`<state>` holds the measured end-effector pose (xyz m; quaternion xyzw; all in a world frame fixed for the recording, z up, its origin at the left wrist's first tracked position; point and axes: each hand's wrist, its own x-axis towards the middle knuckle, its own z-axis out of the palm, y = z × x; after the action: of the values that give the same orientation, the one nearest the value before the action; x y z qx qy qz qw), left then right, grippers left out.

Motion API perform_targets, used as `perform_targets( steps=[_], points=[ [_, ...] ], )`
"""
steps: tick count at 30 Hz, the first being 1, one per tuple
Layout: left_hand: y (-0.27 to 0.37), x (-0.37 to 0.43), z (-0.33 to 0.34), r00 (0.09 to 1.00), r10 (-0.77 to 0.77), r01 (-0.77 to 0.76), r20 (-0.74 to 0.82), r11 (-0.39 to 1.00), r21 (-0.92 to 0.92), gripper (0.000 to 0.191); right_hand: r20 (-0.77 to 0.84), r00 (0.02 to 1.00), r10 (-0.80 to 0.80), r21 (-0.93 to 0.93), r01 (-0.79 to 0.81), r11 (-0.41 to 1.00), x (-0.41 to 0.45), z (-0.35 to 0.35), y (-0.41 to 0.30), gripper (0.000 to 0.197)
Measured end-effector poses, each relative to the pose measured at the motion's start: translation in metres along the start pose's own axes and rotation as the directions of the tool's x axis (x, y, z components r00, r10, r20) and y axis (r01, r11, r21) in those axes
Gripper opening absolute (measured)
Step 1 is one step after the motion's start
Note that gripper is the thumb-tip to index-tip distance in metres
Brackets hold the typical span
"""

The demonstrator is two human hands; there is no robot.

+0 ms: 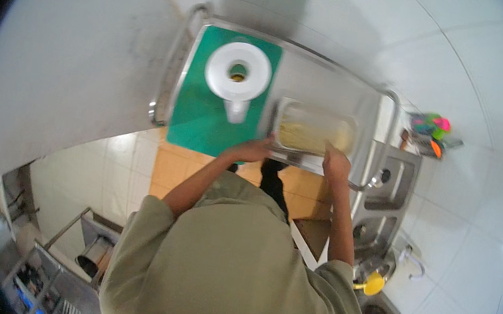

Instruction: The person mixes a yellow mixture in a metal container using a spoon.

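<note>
A rectangular tray (277, 122) with a pale yellow, strand-like food (303, 137) in it stands on a stainless steel cart top (322, 81). At the tray's near left corner, my left hand (254, 150) touches or grips the rim; blur hides which. My right hand (337, 165) is at the tray's near right side, fingers curled towards the food; whether it holds something is unclear. Left of the tray, a white round vessel with a central opening and a handle or spout (238, 71) rests on a green cutting board (208, 128). Something yellowish shows in the opening.
Tubular rails (394, 127) edge the cart at both ends. To the right are steel sinks (389, 183), a yellow dipper (374, 284) and a tap (413, 261). Colourful items (431, 127) lie near the wall. A metal rack (58, 274) stands at lower left; a wall borders the cart's far side.
</note>
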<state>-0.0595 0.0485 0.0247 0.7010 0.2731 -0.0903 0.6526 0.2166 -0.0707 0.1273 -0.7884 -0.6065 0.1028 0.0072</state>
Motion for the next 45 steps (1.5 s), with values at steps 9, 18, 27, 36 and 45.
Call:
perform_targets(
  steps=[9, 18, 27, 36, 45],
  points=[
    [0.023, -0.011, -0.015, 0.999, -0.017, 0.026, 0.051, 0.983, -0.181, 0.072, -0.1, 0.995, 0.029, -0.215, -0.05, 0.975, -0.007, 0.025, 0.092, 0.046],
    [0.016, -0.005, -0.016, 1.0, 0.014, -0.011, 0.017, 0.988, -0.155, 0.066, 0.054, 0.976, 0.212, -0.378, -0.177, 0.909, 0.006, 0.04, 0.093, 0.05],
    [-0.002, 0.002, -0.013, 1.0, 0.018, -0.017, 0.001, 0.978, -0.208, 0.065, 0.125, 0.952, 0.28, -0.415, -0.206, 0.886, -0.029, 0.001, 0.047, 0.028],
    [0.002, -0.002, -0.016, 1.0, 0.03, -0.029, 0.001, 0.971, -0.238, 0.065, 0.072, 0.997, -0.035, -0.432, 0.063, 0.9, 0.026, -0.037, 0.089, 0.021],
    [0.012, -0.007, -0.009, 0.996, 0.006, -0.033, -0.088, 0.952, -0.306, 0.064, 0.36, 0.933, 0.006, -0.484, 0.181, 0.856, -0.007, -0.018, 0.076, 0.016]
  ],
)
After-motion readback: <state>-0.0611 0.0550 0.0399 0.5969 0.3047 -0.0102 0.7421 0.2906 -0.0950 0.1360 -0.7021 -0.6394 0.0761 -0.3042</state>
